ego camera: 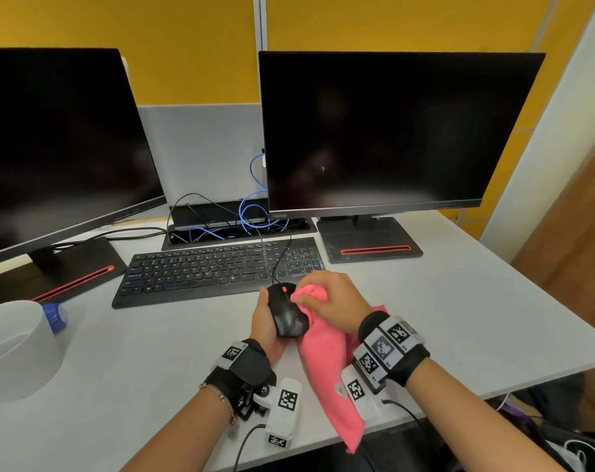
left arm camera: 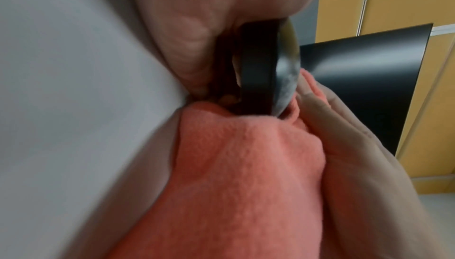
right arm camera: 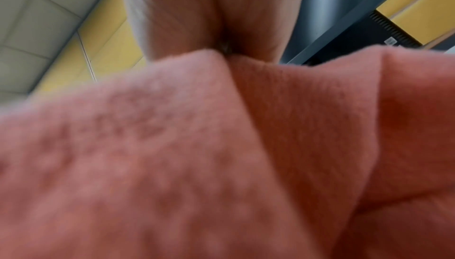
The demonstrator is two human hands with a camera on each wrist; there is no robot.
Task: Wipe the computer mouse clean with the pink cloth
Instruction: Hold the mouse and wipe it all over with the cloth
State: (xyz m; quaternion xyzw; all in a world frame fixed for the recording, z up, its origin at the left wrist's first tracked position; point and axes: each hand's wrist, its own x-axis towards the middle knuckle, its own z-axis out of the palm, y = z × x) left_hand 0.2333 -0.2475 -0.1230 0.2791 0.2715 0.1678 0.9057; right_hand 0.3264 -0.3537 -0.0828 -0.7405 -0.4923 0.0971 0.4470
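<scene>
A black wired computer mouse (ego camera: 286, 315) with a red scroll wheel is held just in front of the keyboard. My left hand (ego camera: 264, 327) grips it from the left side and underneath. My right hand (ego camera: 326, 296) holds a bunched part of the pink cloth (ego camera: 326, 362) and presses it against the mouse's right side. The cloth's loose end hangs down past the desk's front edge. In the left wrist view the mouse (left arm camera: 261, 68) shows edge-on above the cloth (left arm camera: 241, 175). Pink cloth (right arm camera: 197, 156) fills the right wrist view.
A black keyboard (ego camera: 214, 270) lies behind the mouse, its cable crossing the keys. Two dark monitors (ego camera: 384, 131) stand at the back on black bases. A cable tray with blue and black wires (ego camera: 241, 219) sits between them. A white tape roll (ego camera: 13, 338) lies at the left.
</scene>
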